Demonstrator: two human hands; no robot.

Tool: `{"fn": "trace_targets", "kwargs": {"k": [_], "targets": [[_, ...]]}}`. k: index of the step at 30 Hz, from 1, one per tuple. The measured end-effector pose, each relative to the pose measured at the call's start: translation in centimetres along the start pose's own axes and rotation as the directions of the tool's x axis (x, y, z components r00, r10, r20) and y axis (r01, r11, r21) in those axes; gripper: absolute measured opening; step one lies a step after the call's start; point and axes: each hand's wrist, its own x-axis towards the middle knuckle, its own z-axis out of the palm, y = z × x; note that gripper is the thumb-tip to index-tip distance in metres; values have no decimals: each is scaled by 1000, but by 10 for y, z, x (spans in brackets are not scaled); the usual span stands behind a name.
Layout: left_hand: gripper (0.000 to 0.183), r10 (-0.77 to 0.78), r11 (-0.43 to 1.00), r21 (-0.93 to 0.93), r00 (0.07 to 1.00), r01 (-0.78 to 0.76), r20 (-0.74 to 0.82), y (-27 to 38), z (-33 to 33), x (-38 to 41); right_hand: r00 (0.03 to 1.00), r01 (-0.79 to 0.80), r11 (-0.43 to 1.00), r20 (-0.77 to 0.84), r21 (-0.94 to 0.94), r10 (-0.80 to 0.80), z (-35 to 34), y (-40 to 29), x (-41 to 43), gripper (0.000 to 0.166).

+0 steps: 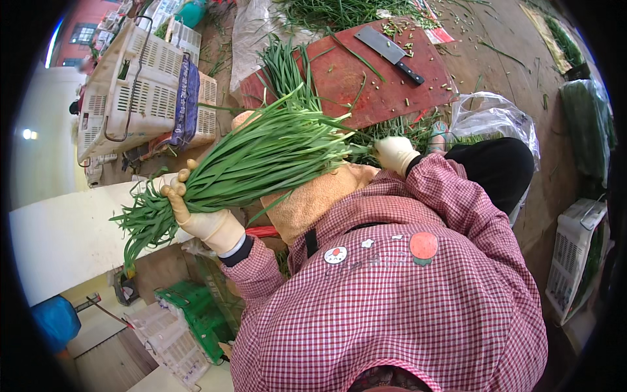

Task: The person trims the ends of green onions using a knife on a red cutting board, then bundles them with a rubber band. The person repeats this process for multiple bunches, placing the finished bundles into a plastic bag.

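Observation:
My gloved left hand (191,210) is wrapped round the leafy end of a thick bunch of garlic chives (274,147), which lies slanting above my lap over an orange towel (308,196). At the pale stem end, my gloved right hand (394,153) has its fingers curled at some thin stems or trimmings; whether it grips them is not plain. Beyond the bunch, a red cutting board (343,73) carries a cleaver (387,51) with a black handle, short cut stem pieces, and another bundle of chives (289,73) at its left edge.
White plastic crates (152,73) stand at the upper left beside a pale ledge (73,230). A green crate (196,313) is at the lower left. Loose greens (338,12) lie past the board. Clear plastic (494,115) is by my right knee, and another white crate (573,255) stands at far right.

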Motion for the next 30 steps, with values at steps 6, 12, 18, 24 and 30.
{"fn": "trace_targets", "kwargs": {"k": [6, 12, 18, 24, 30], "targets": [[18, -95, 995, 1, 971, 98, -220, 8, -48, -1, 927, 49, 988, -374, 144, 8, -82, -12, -31, 19], [18, -189, 982, -37, 948, 186, -257, 3, -76, 1, 602, 662, 749, -590, -9, -539, -145, -98, -54, 23], [16, -203, 977, -100, 964, 187, -171, 4, -72, -1, 755, 451, 890, -500, -76, -425, -86, -63, -2, 7], [21, -205, 979, -87, 860, 186, -467, 6, -100, -4, 969, 244, 834, -160, 494, -189, -78, -4, -25, 55], [29, -214, 959, 12, 747, 284, -629, -9, -101, -4, 948, 101, 228, -24, 968, -317, -60, -55, -1, 47]]}}
